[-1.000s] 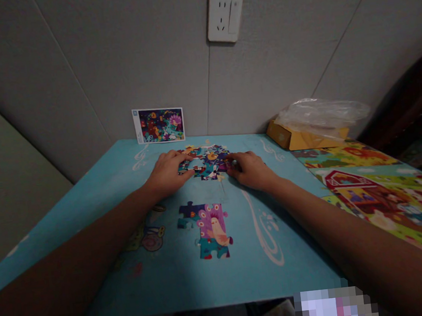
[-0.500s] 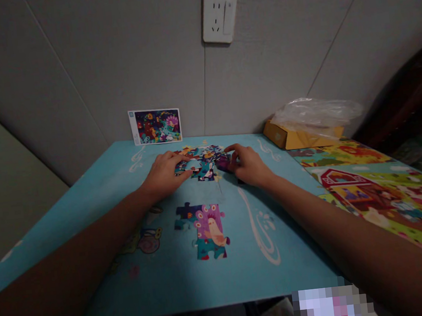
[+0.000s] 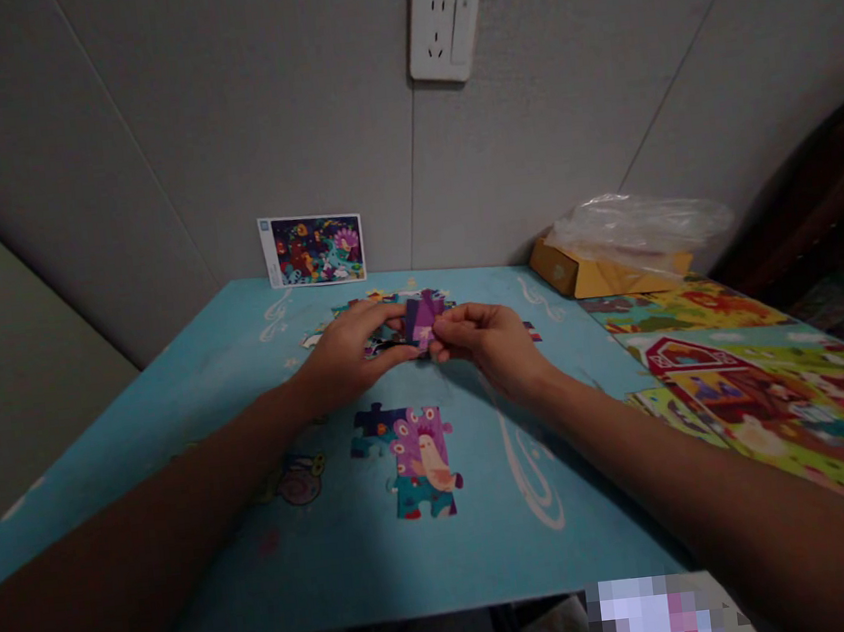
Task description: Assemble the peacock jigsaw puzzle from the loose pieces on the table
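A purple puzzle piece (image 3: 424, 318) is held up above the far part of the table, tilted toward me. My right hand (image 3: 491, 341) pinches its right side between thumb and fingers. At its left edge is my left hand (image 3: 356, 348), with the thumb along the bottom and the fingers bent close to the side. Behind and under the hands lies a pile of loose puzzle pieces (image 3: 314, 339), mostly hidden. Nearer to me, a joined section of puzzle (image 3: 423, 462) shows a pink bird on purple and teal, with a dark blue piece at its upper left.
A picture card (image 3: 319, 249) of the underwater scene leans on the wall. At the back right stands a yellow box (image 3: 614, 274) with a clear plastic bag (image 3: 638, 223) on it. A colourful farm puzzle (image 3: 785, 398) covers the right side of the blue table (image 3: 268, 573).
Both hands have come closer together. The purple piece, earlier low by my right hand, is now raised between them. A piece on the right of the pile has come into sight.
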### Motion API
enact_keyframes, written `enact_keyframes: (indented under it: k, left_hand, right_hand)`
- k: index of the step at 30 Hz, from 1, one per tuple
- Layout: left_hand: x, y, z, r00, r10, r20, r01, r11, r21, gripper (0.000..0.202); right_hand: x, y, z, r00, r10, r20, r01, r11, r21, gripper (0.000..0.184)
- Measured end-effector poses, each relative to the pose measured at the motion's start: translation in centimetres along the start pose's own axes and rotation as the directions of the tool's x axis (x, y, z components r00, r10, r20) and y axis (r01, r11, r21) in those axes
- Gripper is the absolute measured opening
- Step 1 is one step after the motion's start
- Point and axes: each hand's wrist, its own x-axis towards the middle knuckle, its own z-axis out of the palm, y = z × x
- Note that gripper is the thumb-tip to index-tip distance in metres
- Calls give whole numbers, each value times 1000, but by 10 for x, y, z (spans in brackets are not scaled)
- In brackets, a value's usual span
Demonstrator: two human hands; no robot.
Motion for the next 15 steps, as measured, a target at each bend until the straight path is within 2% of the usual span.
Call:
enact_keyframes:
  k: [2, 5, 7, 11, 15]
  left_hand:
    - [-2, 4, 2, 1000, -11, 7, 12, 998, -58, 36]
    - [-4, 5, 3, 998, -65, 4, 65, 991, -119, 37]
    - [-4, 4, 3, 997, -76, 11, 77, 988, -131, 40]
    - [-3, 5, 0, 997, -5, 76, 14, 993, -119, 37]
    - [-2, 7, -2, 999, 13, 48, -9, 997, -81, 32]
  right_hand:
    - [-6, 0, 6, 993, 70, 93, -70, 998, -5, 37]
    - [-10, -1, 7, 980, 101, 174, -90, 994, -65, 35]
    - [-11, -3, 6, 981, 79, 177, -64, 994, -84, 31]
    - [-10, -4, 3, 992, -14, 126, 31, 990, -135, 33]
    - [-8, -5, 1, 989, 18, 146, 9, 983, -185, 39]
